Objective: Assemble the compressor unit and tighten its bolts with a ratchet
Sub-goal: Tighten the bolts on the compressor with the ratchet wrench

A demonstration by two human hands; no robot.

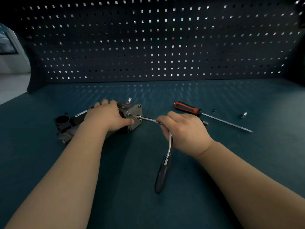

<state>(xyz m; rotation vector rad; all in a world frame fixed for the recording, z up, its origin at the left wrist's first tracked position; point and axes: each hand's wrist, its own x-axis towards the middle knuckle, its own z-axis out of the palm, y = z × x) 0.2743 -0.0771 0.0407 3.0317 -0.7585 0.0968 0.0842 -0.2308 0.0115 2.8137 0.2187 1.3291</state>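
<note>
Holds compressor unit (132,109) under curled left hand (107,116), directly left of tool grip. Wraps right hand (183,129) round ratchet (162,172) head, handle below fist, socket (138,117) at bolt (129,114). Likely to cam off and round bolt if tilted off-axis.

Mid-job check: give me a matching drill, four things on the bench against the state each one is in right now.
Things:
1. compressor unit
2. ratchet
3. screwdriver
4. far-right socket

States:
A. lying untouched beyond the right hand
B. gripped by the right hand, its extension meeting the unit
C. standing alone, farthest right
D. held down by the left hand

Pairs: 1-D, 2-B, 3-A, 4-C.
</note>
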